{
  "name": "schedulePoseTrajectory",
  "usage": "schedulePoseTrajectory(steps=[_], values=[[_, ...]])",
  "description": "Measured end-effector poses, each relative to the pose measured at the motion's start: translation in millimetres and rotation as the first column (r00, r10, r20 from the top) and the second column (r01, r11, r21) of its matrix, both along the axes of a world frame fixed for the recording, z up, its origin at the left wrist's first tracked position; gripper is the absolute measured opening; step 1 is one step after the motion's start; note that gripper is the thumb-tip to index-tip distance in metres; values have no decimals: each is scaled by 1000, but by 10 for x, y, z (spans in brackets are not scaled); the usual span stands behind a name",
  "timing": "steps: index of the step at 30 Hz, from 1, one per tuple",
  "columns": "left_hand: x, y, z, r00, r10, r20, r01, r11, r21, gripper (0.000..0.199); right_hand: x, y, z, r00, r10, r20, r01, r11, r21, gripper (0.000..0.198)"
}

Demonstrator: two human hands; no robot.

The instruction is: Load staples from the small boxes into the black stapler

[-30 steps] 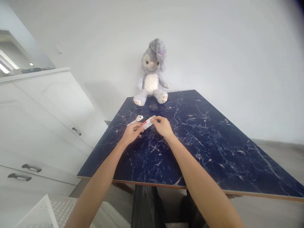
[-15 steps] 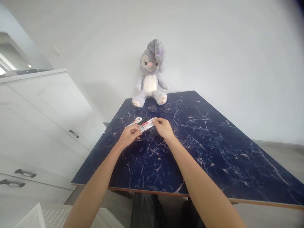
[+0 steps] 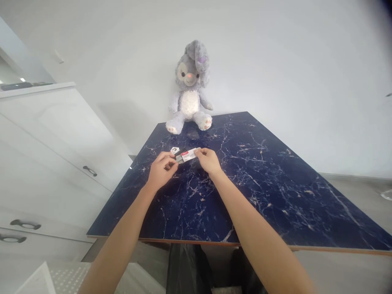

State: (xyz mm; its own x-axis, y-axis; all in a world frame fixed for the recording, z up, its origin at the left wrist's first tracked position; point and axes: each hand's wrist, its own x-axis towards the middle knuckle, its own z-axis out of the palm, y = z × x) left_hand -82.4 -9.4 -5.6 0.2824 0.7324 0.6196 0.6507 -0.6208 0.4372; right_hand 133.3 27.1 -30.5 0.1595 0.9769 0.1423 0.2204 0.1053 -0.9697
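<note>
My right hand pinches the right end of a small flat white-and-red packet just above the table. From the packet's left end sticks a grey strip, and my left hand is closed on that end with thumb and fingers. What the strip is I cannot make out. Just behind lies a white card with a dark picture, partly covered by my left hand. Beside it a thin black item shows, mostly hidden by the packet.
A grey plush rabbit sits at the back of the dark blue marbled table, against the white wall. White cabinets with dark handles stand to the left. Below the front edge is a black plastic bag.
My left hand has drawn slightly leftward, with its fingers more raised, and more of the grey strip's end is at its fingertips. The whole view has shifted a little.
</note>
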Motion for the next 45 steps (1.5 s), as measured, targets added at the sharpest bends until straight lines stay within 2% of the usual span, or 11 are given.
schedulePoseTrajectory(steps=[9, 16, 21, 25, 27, 29, 31, 34, 37, 42, 45], values=[[-69, 47, -14, 981, -16, -192, 24, 999, 39, 11, -24, -33, 26, 1000, 3, 23, -2, 1000, -7, 25], [-63, 45, -29, 952, -12, -307, 19, 1000, 19, 12, -57, -174, 179, 977, -36, 210, 19, 996, 82, 17], [-69, 71, -73, 954, -1, -300, 3, 1000, 8, 11, -121, -237, 208, 957, -3, 291, -27, 995, 100, 15], [-22, 40, -63, 993, -24, -115, 19, 999, -48, 11, -135, -215, 183, 979, 13, 205, -31, 996, 84, 17], [17, 18, -51, 997, -23, 68, 30, 993, -111, 16, -133, -187, 160, 998, 23, 64, -26, 999, 48, 20], [51, 11, -47, 956, -21, 292, 87, 973, -215, 29, -141, -163, 137, 994, 54, -97, -55, 998, -6, 24], [67, 23, -52, 867, -25, 498, 221, 914, -339, 40, -157, -151, 123, 977, 71, -201, -82, 996, -47, 28], [60, 52, -60, 707, -7, 707, 460, 764, -453, 46, -177, -143, 118, 972, 66, -225, -83, 994, -67, 30], [46, 61, -54, 627, 31, 778, 554, 684, -474, 44, -174, -146, 134, 982, 49, -182, -58, 997, -45, 28], [55, 60, -54, 654, 95, 751, 487, 707, -513, 41, -162, -211, 203, 998, 42, 47, -42, 999, 10, 21], [48, 71, -63, 643, 114, 757, 472, 719, -509, 40, -166, -248, 231, 995, 43, 94, -43, 999, 3, 19]])
